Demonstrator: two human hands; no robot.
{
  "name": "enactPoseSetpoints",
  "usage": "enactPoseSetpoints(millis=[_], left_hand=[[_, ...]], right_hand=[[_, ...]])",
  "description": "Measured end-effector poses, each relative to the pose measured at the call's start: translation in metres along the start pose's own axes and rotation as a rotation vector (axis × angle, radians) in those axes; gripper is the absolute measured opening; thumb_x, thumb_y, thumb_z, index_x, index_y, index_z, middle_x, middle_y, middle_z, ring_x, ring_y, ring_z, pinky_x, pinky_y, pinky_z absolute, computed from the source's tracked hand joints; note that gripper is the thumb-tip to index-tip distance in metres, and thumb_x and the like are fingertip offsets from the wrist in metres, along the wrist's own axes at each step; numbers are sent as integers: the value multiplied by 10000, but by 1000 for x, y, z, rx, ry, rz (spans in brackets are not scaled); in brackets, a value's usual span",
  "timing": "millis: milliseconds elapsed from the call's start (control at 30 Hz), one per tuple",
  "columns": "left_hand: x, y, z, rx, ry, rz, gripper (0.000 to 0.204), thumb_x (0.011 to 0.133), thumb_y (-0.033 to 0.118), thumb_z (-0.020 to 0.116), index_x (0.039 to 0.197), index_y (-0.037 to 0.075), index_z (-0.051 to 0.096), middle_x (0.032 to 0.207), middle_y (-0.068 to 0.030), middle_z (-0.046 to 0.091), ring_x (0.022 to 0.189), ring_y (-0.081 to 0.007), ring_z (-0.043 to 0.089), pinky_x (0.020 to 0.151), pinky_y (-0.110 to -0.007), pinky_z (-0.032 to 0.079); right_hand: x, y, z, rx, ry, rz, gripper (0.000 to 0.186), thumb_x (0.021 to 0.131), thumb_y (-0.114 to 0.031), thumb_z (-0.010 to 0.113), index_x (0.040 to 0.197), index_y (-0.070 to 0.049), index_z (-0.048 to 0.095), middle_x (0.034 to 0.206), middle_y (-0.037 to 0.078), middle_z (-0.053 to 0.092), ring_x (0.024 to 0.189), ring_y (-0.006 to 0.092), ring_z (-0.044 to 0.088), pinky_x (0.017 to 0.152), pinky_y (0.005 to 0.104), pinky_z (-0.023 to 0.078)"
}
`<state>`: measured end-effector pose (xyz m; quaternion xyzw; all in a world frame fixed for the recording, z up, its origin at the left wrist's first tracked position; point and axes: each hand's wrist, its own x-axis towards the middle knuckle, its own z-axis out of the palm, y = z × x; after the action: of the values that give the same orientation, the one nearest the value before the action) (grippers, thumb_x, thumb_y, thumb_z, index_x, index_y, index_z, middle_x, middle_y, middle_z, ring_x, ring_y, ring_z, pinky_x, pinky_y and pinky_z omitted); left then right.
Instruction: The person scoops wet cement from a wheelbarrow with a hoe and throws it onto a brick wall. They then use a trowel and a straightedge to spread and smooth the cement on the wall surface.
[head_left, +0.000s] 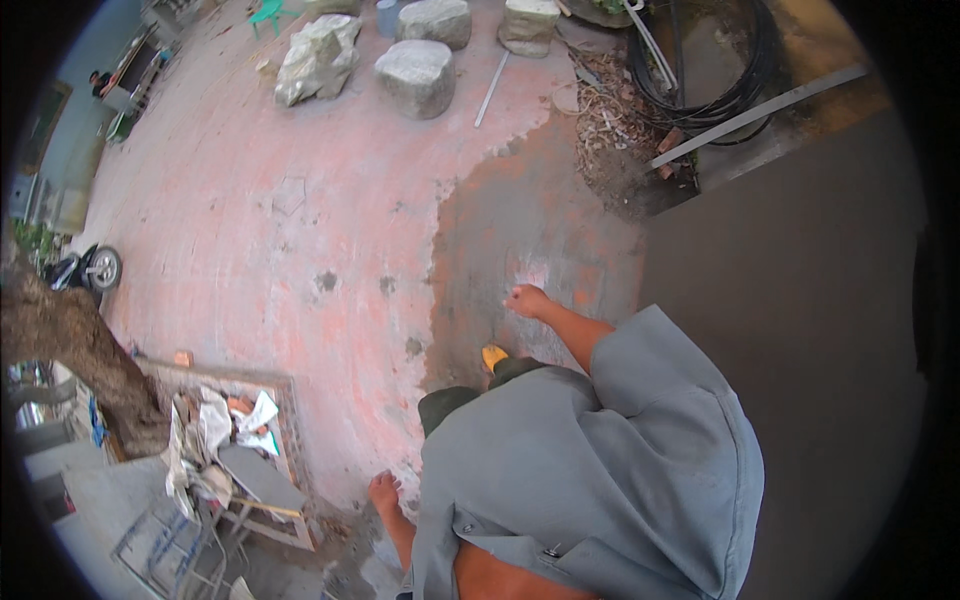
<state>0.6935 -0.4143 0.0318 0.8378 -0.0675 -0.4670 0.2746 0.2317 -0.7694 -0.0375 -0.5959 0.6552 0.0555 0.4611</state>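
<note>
Hanging half-open and seemingly empty, the right hand (527, 301) is over the grey patch (490, 220), the left hand (385, 491) over pink floor (350, 220); the shirt (600, 450) hides the patch's near edge.

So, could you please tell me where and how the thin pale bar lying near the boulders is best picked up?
Probably around its middle, coming from the wearer's side: the thin pale bar lies straight and flat on the floor, so a central grip should balance it. A rounded boulder flanks its left, a squarer boulder its far end; the right hand is nearer.
</note>
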Motion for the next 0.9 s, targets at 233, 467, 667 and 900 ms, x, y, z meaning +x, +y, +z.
enactPoseSetpoints(millis=[233,467,667,900], left_hand=[[132,86,-38,634,-190,387,221,872,180,538,919,-25,604,802,-105,618,676,-220,636,482,-322,501],[288,176,-87,1676,-246,853,151,822,222,582,850,84,634,791,-105,666,712,-307,653,584,-418,519],[407,346,-122,396,-139,360,139,819,173,616,837,36,622,713,-89,625,632,-238,616,526,-350,489],[498,511,-98,253,-148,292,175,840,155,610,836,-20,611,673,-86,599,525,-183,582,461,-294,475]], right_hand=[[33,19,18,-196,-18,280,515,785,-438,561,1078,-26,661,1105,247,625,1036,391,598,918,431,460],[85,-129,18,65,-36,198,510,766,-466,615,1044,-43,672,1040,215,652,915,373,632,823,445,489],[133,-282,-6,305,-164,210,553,770,-493,668,1121,-66,642,1080,129,648,952,280,608,713,417,501],[254,-318,-19,117,-312,239,557,818,-512,610,1117,-44,647,1114,160,638,1000,297,606,734,460,515]])
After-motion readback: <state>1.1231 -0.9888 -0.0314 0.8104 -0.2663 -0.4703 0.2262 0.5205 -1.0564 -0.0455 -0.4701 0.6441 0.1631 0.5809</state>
